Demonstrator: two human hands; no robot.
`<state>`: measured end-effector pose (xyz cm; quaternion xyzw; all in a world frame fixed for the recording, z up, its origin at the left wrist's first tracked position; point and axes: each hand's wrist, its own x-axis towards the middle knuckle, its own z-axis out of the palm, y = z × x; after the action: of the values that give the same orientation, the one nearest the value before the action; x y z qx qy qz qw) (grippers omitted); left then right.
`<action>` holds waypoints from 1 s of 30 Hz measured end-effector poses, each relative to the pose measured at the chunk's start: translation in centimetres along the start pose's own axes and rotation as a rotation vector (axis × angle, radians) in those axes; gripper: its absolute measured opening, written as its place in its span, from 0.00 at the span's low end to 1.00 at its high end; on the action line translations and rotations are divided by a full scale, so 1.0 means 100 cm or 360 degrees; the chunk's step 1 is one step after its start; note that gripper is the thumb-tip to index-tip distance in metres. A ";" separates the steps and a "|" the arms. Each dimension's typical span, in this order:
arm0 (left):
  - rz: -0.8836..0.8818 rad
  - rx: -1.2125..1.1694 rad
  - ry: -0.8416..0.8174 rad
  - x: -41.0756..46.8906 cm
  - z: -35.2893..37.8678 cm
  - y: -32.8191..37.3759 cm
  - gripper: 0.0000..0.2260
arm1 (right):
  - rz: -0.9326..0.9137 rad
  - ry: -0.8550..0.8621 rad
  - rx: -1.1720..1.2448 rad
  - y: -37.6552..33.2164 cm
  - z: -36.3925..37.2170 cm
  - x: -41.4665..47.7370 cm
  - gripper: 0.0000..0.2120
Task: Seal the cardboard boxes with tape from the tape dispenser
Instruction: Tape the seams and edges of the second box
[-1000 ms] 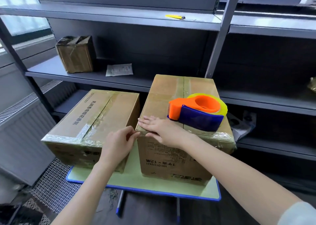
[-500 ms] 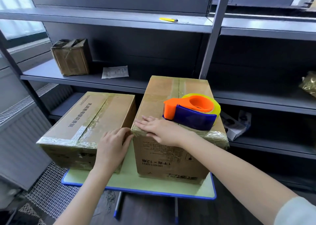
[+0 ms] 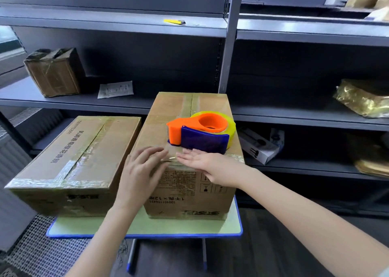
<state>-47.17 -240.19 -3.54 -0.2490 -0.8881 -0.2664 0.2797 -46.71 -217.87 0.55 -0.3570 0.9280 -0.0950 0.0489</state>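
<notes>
Two taped cardboard boxes stand side by side on a small green table (image 3: pixel 84 224). The taller right box (image 3: pixel 189 188) carries an orange and blue tape dispenser (image 3: pixel 200 133) with a yellow tape roll on its top. My left hand (image 3: pixel 141 171) lies with straight fingers on the near top edge of the right box. My right hand (image 3: pixel 208 165) rests flat on that same edge, just in front of the dispenser. The fingertips of both hands almost meet on the tape there. The lower left box (image 3: pixel 73 154) is untouched.
Grey metal shelving (image 3: pixel 227 45) stands right behind the table. It holds a small taped box (image 3: pixel 54 72), a paper slip (image 3: pixel 115 89), a yellow cutter (image 3: pixel 174 21), gold-wrapped parcels (image 3: pixel 362 100) and a white carton (image 3: pixel 261 144). A radiator and a mesh floor mat sit at the left.
My left hand moved up from the right box's left corner onto its near top edge. My right hand slid rightward along that edge. The view shifted.
</notes>
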 end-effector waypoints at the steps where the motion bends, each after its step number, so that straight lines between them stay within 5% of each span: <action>1: 0.0084 -0.0018 -0.0066 0.004 0.006 0.005 0.17 | 0.0000 0.0014 -0.0027 0.001 0.001 0.000 0.33; 10: 0.0381 0.0073 0.0185 0.000 0.037 0.005 0.13 | -0.0138 0.0298 -0.0078 0.006 0.017 -0.002 0.32; 16: 0.0424 0.0135 0.0214 0.003 0.034 0.020 0.12 | -0.0234 0.0609 -0.0193 0.022 0.010 -0.033 0.21; 20: 0.0684 -0.0013 0.0094 0.021 0.050 0.050 0.13 | -0.0184 0.0654 -0.0334 0.034 0.005 -0.055 0.18; 30: 0.0639 -0.0051 0.0226 0.015 0.084 0.063 0.10 | 0.0062 0.0785 -0.0142 0.041 0.020 -0.069 0.18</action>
<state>-47.54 -230.01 -6.39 -0.4059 -0.7945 -0.2364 0.3849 -43.97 -210.53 -2.14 -0.3069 0.9218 -0.1372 -0.1929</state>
